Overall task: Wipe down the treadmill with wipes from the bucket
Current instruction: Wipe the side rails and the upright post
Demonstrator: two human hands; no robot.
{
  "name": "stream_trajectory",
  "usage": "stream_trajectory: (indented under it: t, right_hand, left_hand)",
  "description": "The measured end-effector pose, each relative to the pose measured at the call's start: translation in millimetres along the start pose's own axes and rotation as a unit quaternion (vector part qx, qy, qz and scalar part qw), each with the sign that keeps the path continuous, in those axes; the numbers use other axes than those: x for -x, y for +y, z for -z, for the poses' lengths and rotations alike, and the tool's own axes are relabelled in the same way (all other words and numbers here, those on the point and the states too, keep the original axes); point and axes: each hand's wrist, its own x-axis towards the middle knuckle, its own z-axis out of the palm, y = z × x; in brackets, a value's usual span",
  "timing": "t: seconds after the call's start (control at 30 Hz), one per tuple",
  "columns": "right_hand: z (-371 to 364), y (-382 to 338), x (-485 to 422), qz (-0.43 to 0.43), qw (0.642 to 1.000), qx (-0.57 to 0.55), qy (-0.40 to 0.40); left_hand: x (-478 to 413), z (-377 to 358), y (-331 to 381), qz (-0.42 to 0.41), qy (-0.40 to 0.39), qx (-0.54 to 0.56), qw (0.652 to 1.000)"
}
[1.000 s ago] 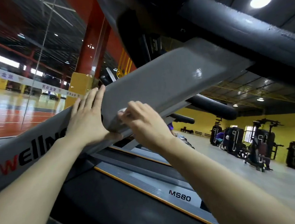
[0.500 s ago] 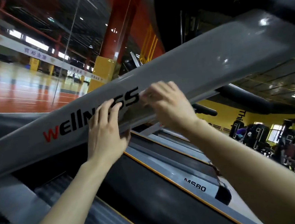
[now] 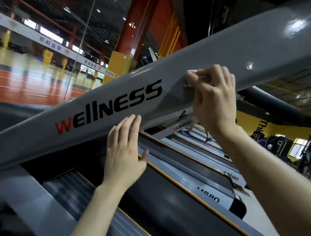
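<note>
head view: since half a second ago the left hand (image 3: 125,154) has slid off the black-and-red "wellness" lettering (image 3: 108,107), now fully uncovered. its straight fingers touch the lower edge of the glossy grey rounded treadmill side rail (image 3: 238,44). the right hand (image 3: 215,97) has shifted up-rail past the lettering, its curled fingers pinching a crumpled pale wipe (image 3: 192,72) against the rail. the rail's long axis rises from lower left to upper right, above the matte black belt (image 3: 166,192).

We see the grey treadmill arm (image 3: 211,56) lettered black with a red "W"; below it, a black belt (image 3: 177,206) edged orange.
</note>
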Motion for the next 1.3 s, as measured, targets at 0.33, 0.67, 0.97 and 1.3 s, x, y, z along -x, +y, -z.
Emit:
stream_trajectory:
  t: [0.33, 0.67, 0.97, 1.3]
  right_hand:
    - [-16.1, -22.5, 5.8, 0.153, 0.981, 0.054, -0.110]
    - [-17.5, -15.9, -21.4, 0.195, 0.965, 0.042, -0.170]
    - [2.5, 16.9, -59.7, 0.103, 0.981, -0.042, -0.158]
    - [-19.4, 28.1, -129.0, 0.082, 0.953, 0.174, -0.236]
  left_hand:
    - [4.6, 17.7, -5.4, -0.028, -0.038, 0.023, 0.999]
    - [-103.7, 67.2, 26.0, -0.139, 0.107, 0.080, 0.981]
    - [-108.8, 41.0, 34.2, -0.183, 0.027, -0.018, 0.983]
    - [-115.2, 18.3, 48.6, -0.142, 0.038, -0.049, 0.988]
